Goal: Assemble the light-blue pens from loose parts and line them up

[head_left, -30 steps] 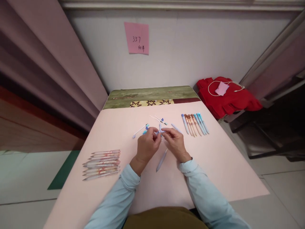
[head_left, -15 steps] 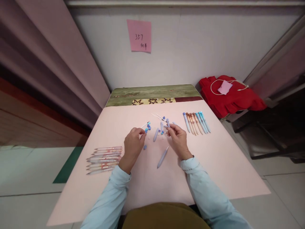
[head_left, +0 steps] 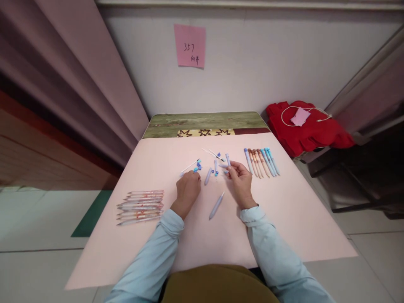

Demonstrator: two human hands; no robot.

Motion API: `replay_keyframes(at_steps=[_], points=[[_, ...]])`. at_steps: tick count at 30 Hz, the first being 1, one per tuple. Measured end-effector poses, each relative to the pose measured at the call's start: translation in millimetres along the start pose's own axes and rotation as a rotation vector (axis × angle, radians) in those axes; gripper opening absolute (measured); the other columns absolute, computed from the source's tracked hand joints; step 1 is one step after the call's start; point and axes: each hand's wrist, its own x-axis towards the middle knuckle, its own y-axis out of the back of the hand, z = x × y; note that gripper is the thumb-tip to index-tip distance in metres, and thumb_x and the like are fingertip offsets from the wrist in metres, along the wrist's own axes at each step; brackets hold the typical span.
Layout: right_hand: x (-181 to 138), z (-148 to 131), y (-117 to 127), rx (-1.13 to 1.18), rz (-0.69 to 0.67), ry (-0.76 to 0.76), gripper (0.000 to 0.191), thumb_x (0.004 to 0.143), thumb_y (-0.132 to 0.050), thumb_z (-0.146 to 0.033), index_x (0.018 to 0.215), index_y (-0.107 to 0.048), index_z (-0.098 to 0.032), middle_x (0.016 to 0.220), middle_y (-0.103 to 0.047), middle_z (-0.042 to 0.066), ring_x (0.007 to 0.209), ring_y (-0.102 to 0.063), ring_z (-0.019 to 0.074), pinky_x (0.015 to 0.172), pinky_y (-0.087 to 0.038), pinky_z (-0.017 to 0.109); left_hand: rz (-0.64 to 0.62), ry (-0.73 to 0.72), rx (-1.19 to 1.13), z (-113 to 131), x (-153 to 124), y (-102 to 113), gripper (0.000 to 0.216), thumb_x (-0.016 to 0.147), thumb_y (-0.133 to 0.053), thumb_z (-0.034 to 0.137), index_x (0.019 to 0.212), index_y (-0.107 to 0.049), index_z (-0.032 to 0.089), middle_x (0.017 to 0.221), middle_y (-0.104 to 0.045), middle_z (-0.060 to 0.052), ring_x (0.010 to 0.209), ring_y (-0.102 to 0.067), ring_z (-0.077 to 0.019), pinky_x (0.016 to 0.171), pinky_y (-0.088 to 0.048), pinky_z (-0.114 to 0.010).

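Note:
My right hand point(head_left: 241, 183) is closed on a light purple pen barrel point(head_left: 228, 159), held upright between thumb and fingers. My left hand point(head_left: 188, 189) rests low over the table with its fingers curled together; whatever they pinch is hidden. Just beyond it lie small blue caps point(head_left: 198, 165) and a thin white refill point(head_left: 189, 167). Between the hands are a purple barrel point(head_left: 208, 176), a shorter purple tube point(head_left: 216, 165) and tiny loose parts. Closer to me lies a purple pen body with a white tip point(head_left: 216, 205). More white refills point(head_left: 216, 155) lie farther back.
A row of patterned pens point(head_left: 140, 206) lies at the left. Finished-looking pens with brown and blue tops point(head_left: 261, 162) stand side by side at the right. Pink paper point(head_left: 284, 235) covers the table. Red cloth point(head_left: 311, 130) with a white cable sits beyond the right edge.
My left hand has moved right and turned down, covering the spot where a loose blue cap lay. My right hand has shifted slightly right, still holding the pen barrel.

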Motion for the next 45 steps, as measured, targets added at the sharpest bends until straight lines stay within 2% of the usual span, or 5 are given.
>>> replay_keyframes(at_steps=[8,15,19,33,45], points=[[1.6,3.1,-0.8,-0.003,0.041,-0.003,0.029,0.081,-0.066,-0.037,0.100,-0.065,-0.016,0.074,-0.068,0.001,0.057,-0.058,0.0112,0.056,-0.050,0.025,0.063,0.014,-0.092,7.4,10.6,7.9,0.014,0.086,-0.048,0.016,0.087,-0.062,0.019,0.092,-0.068,-0.011,0.088,-0.065,-0.0243,0.076,-0.046,-0.033],[0.4,5.3,-4.8,-0.006,0.022,-0.005,0.025,0.082,-0.065,-0.036,0.098,-0.062,-0.017,0.073,-0.067,0.001,0.056,-0.057,0.0108,0.055,-0.049,0.024,0.016,-0.042,-1.164,15.0,50.2,28.1,0.010,0.079,-0.057,0.027,0.083,-0.050,0.020,0.069,-0.066,0.000,0.048,-0.054,-0.0108,0.045,-0.042,-0.022],[-2.2,4.7,-7.5,-0.006,-0.038,0.005,0.022,0.084,-0.065,-0.035,0.097,-0.064,-0.018,0.071,-0.066,0.001,0.055,-0.056,0.0111,0.055,-0.048,0.025,-0.077,-0.002,-1.474,21.3,49.3,22.3,0.023,0.076,-0.066,0.032,0.086,-0.051,0.018,0.072,-0.070,-0.003,0.049,-0.058,-0.0109,0.047,-0.049,-0.024],[-10.1,-14.2,-15.7,0.263,-0.212,-0.173,0.021,0.085,-0.068,-0.034,0.099,-0.067,-0.019,0.077,-0.068,0.001,0.053,-0.051,0.0083,0.054,-0.042,0.024,-0.213,0.016,-1.829,26.1,40.2,24.8,0.019,0.083,-0.062,0.034,0.088,-0.052,0.018,0.059,-0.064,0.002,0.038,-0.051,-0.0101,0.033,-0.039,-0.018],[-8.6,-13.8,-14.8,0.247,-0.093,-0.223,0.017,0.084,-0.067,-0.034,0.088,-0.058,-0.019,0.071,-0.066,-0.001,0.051,-0.048,0.0073,0.050,-0.038,0.021,0.063,0.158,-1.933,1.9,53.1,36.0,0.016,0.075,-0.063,0.029,0.074,-0.050,0.019,0.044,-0.044,0.008,0.034,-0.035,-0.0067,0.033,-0.023,-0.017]])
